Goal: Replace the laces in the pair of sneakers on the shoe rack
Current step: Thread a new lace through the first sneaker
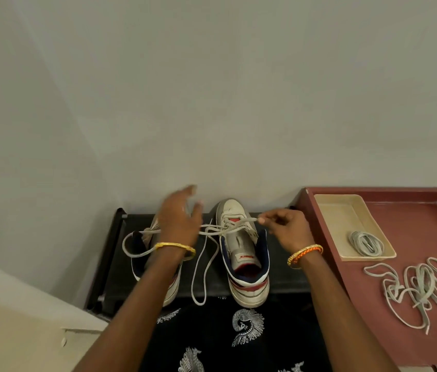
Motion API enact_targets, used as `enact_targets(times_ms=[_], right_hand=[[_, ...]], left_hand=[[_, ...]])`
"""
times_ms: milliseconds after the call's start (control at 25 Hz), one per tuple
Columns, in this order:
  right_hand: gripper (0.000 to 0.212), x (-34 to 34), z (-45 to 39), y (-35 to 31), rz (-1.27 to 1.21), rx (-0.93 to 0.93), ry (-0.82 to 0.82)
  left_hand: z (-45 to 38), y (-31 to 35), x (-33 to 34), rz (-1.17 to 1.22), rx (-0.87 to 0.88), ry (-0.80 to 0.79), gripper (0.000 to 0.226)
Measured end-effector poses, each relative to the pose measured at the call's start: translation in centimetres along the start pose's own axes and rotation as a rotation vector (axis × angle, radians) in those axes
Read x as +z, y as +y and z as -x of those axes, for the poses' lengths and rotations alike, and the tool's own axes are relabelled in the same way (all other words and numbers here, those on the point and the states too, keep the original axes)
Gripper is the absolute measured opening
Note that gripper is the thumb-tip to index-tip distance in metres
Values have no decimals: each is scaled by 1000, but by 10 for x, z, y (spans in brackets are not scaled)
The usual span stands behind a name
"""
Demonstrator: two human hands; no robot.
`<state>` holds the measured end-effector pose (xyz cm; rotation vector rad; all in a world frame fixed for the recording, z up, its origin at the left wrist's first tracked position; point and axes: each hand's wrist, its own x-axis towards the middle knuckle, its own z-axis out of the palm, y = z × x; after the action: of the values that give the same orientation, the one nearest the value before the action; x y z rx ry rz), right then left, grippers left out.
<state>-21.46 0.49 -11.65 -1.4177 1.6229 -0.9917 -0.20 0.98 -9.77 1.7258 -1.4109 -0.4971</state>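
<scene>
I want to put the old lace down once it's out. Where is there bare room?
The maroon tray is bare along its far side, right of the beige dish, which holds a coiled lace. Its near part is crowded with loose laces. The rack is bare right of the right sneaker.

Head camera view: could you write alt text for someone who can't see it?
A person's right hand pinches a lace on the right sneaker while the left hand hovers open over the left sneaker. Loose laces lie on a red tray alongside.
</scene>
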Motion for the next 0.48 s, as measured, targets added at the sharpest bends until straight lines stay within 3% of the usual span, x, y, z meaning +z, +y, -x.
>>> enact_targets(times_ms=[80,120,240,320,480], right_hand=[[8,11,-6,-6,-3,-42,-90],[8,14,-10,-8,-8,-48,-101],[9,17,-20,-3,-12,-21,-71],[17,19,-29,11,58,65,-74],[28,35,-42,29,467,227,-303]], left_hand=[[8,6,36,19,108,-295,29],[9,7,50,3,114,-364,23],[1,2,76,28,-19,-382,12],[-5,-2,84,-121,-99,-333,13],[-8,-1,103,-441,-175,-368,19]])
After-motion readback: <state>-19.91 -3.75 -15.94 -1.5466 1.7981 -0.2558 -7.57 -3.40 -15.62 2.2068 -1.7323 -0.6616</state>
